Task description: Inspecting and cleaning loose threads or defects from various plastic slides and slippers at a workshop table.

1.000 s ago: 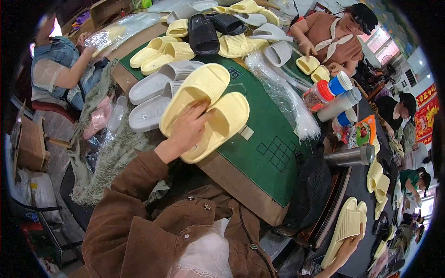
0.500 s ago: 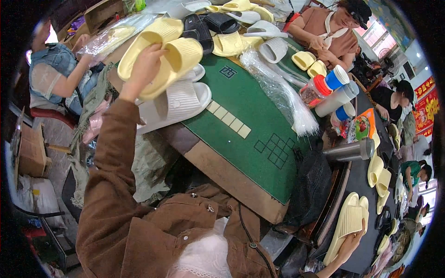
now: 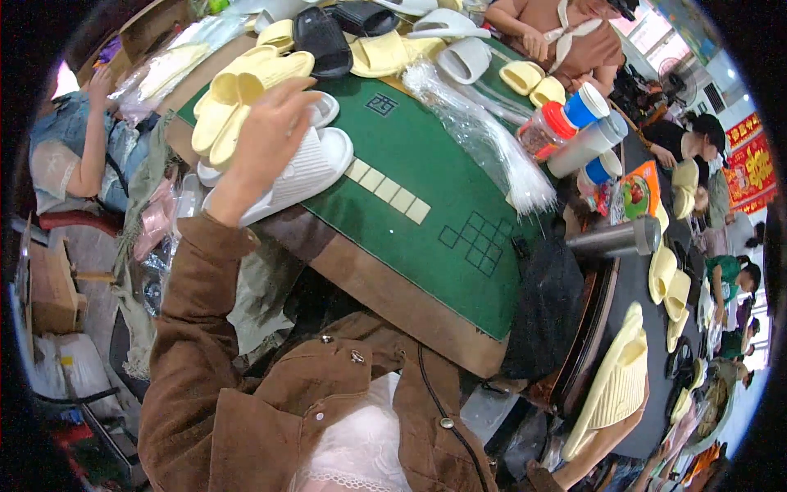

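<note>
Two bare hands among yellow slippers at a crowded green-topped table

The green-topped table point(image 3: 443, 279), edged in brown, slants from the far left to the near right. Along its far right side, a person in a brownish top point(image 3: 597, 53) leans over two yellow slippers; at the far left sits a person in denim point(image 3: 70, 156). A dark work surface point(image 3: 631, 299) at the right carries more footwear. A bundle of clear plastic point(image 3: 484, 131) stretches across the table's far right part.

At the near right, the wearer's right hand point(image 3: 613, 440) holds tilted yellow slippers point(image 3: 619, 394), its fingers mostly hidden behind them. At the left, the left hand point(image 3: 275, 135) is loosely open, fingers slightly bent and pointing right, over a pair of white slippers point(image 3: 307, 174). Just beside it, on its left, is a bunched pair of yellow slippers point(image 3: 223, 115); whether hand and pair touch, I cannot tell. Black slippers point(image 3: 322, 45) lie beyond, among other pale ones.

A metal flask point(image 3: 611, 239) lies on its side at the right, near a red-lidded jar point(image 3: 543, 138). Smallest is a short row of pale rectangles point(image 3: 391, 193) on the green top, right of the white slippers.
</note>
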`<state>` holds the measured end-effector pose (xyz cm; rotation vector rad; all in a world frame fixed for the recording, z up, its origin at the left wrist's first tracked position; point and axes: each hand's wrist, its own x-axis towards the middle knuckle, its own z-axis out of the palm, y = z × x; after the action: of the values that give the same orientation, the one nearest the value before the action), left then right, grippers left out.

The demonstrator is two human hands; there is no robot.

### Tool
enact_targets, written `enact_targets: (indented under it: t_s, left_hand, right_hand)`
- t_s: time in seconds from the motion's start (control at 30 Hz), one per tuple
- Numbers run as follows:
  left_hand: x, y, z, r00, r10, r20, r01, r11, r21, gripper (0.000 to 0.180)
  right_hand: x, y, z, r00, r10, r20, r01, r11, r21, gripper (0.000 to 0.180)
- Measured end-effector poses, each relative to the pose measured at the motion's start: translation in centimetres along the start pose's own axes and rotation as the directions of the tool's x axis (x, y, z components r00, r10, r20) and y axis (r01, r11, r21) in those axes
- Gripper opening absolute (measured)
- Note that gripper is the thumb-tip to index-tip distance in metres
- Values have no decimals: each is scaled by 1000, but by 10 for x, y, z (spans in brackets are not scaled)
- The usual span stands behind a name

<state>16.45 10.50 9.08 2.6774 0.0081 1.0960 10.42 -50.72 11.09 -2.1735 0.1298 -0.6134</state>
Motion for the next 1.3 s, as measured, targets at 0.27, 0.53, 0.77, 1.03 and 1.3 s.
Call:
enact_targets:
  t_s: [0.27, 0.53, 0.77, 1.03, 1.3]
  left_hand:
    - [-53, 68, 69, 982, 96, 165, -7, 883, -469, 20]
    - [-73, 95, 61, 956, -43, 290, 227, 735, -639, 40]
    - [-76, 109, 53, 901, -72, 428, 363, 664, -653, 49]
    - [-86, 131, 78, 885, 103, 454, 181, 822, -540, 58]
    - [-76, 114, 89, 929, 9, 371, 213, 806, -552, 46]
  right_hand:
    - [-32, -153, 123, 978, -79, 192, -14, 897, 443, 62]
    - [-7, -107, 242, 881, -27, 471, -112, 958, 265, 39]
    - [-34, -90, 259, 754, -161, 637, 71, 984, 165, 45]
    - [-10, -59, 235, 894, -356, 272, 393, 915, -90, 37]
    - [-24, -78, 221, 812, -240, 532, 175, 970, 171, 25]
